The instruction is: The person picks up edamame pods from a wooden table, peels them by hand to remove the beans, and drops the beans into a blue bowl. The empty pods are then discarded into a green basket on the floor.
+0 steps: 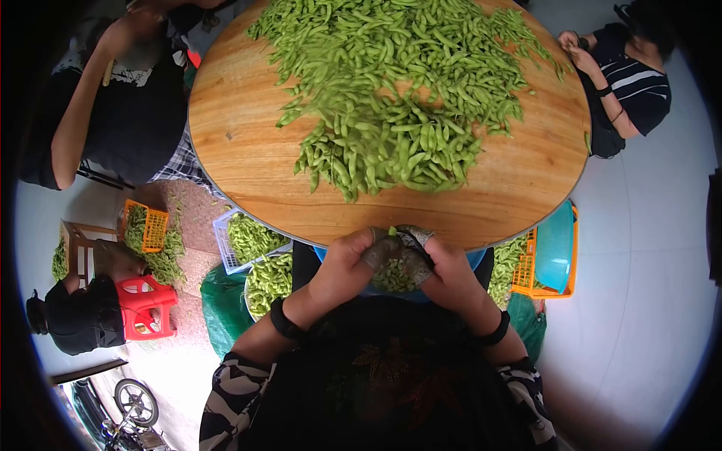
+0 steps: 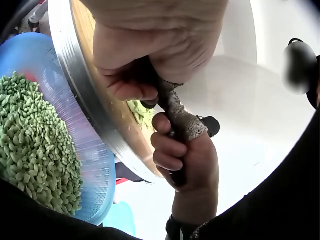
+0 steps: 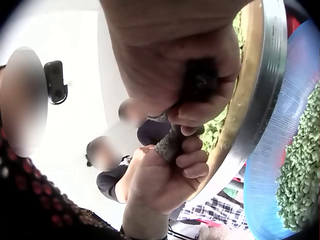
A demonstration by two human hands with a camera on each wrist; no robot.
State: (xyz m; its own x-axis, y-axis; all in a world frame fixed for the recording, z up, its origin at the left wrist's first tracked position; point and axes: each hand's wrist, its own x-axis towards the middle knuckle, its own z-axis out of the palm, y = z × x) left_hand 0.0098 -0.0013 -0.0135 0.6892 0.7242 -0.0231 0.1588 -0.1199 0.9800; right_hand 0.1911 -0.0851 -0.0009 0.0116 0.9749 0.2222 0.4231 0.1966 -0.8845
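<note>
Above the blue basket (image 2: 95, 170) of shelled beans (image 2: 35, 145), both hands meet at the table's near edge. My left hand (image 1: 342, 263) has curled fingers, with a green pod (image 1: 392, 231) at its fingertips. My right hand (image 1: 451, 274) grips a dark object (image 3: 200, 80), whose shape is mostly hidden in the palm. Grey, worn covers wrap both thumbs; the right one (image 2: 192, 125) shows in the left wrist view. The hands nearly touch at the fingertips. A large heap of green pods (image 1: 406, 143) lies on the round wooden table (image 1: 248, 165).
Crates of pods stand below the table, a white one (image 1: 226, 240) at left and an orange one (image 1: 523, 274) at right. A red stool (image 1: 143, 301) is farther left. Other people sit left and right of the table. Green sacks (image 1: 222, 308) flank my legs.
</note>
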